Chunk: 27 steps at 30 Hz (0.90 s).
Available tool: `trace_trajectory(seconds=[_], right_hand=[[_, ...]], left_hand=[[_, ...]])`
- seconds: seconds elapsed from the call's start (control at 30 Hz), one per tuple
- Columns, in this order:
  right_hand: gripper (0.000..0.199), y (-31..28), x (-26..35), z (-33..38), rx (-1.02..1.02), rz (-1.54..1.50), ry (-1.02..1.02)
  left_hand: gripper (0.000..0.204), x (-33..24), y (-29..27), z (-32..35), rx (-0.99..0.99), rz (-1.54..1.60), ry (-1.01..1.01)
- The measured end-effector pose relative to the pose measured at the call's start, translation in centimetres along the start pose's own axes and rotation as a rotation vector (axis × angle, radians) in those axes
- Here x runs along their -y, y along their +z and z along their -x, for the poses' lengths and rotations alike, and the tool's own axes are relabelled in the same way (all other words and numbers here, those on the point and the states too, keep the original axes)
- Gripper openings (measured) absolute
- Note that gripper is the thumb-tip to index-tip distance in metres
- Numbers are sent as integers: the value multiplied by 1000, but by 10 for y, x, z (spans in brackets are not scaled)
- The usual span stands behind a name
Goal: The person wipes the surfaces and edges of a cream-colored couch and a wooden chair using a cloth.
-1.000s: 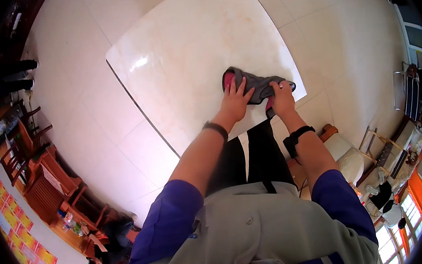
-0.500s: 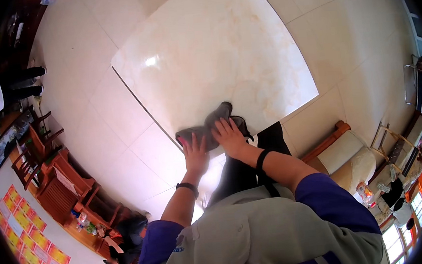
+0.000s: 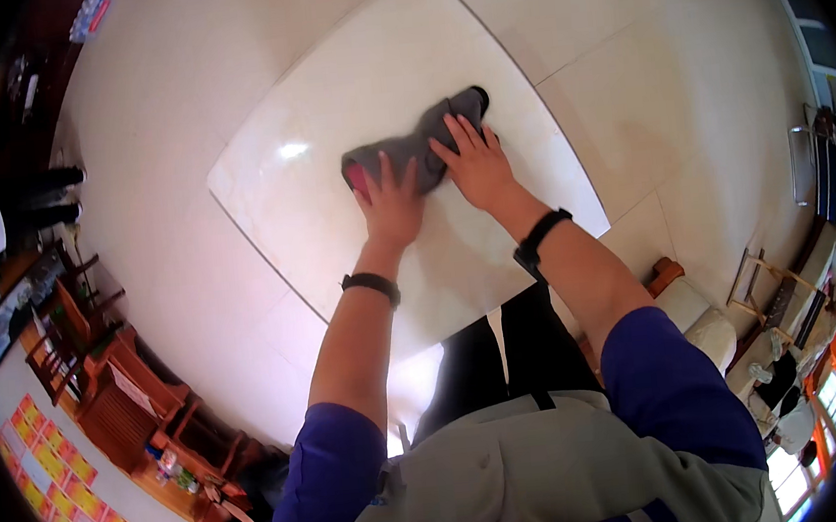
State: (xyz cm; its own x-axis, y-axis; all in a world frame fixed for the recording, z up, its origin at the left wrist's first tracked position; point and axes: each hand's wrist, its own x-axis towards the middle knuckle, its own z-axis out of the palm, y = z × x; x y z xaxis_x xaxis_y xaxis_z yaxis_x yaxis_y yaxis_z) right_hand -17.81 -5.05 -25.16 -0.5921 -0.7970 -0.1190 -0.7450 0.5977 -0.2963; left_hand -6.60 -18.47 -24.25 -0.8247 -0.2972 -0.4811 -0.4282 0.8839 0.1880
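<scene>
Two hands press flat on a grey cloth (image 3: 416, 145) near the far middle of the pale glossy tabletop (image 3: 276, 224): the left hand (image 3: 390, 206) covers its near-left end and the right hand (image 3: 474, 164) its middle, fingers of both spread wide and laid flat on the fabric, not curled around it. The cloth is bunched into a long strip, its long axis running from the near left, where a bit of pink shows, up to the far right end. How much of the surface is already wiped I cannot tell; judging by the cloth's place, the near and left parts may remain
</scene>
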Motion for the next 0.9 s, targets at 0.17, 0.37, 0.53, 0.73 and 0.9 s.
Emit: trace_trajectory(seconds=[0.17, 0.37, 0.53, 0.73, 0.9], right_hand=[[49, -14, -24, -42, 29, -9, 150], [52, -25, -34, 12, 88, -91, 295], [55, -10, -40, 96, 61, -147, 383], [50, 5, -13, 153, 33, -190, 531], [42, 17, 35, 178, 55, -237, 578]], left_hand=[[65, -15, -19, -60, -62, -19, -32], [67, -44, -4, -50, -58, -134, 120], [66, -79, 11, -7, 76, -165, 293], [61, -86, 26, 31, 163, -251, 441], [56, -54, 47, 71, 249, -338, 529]])
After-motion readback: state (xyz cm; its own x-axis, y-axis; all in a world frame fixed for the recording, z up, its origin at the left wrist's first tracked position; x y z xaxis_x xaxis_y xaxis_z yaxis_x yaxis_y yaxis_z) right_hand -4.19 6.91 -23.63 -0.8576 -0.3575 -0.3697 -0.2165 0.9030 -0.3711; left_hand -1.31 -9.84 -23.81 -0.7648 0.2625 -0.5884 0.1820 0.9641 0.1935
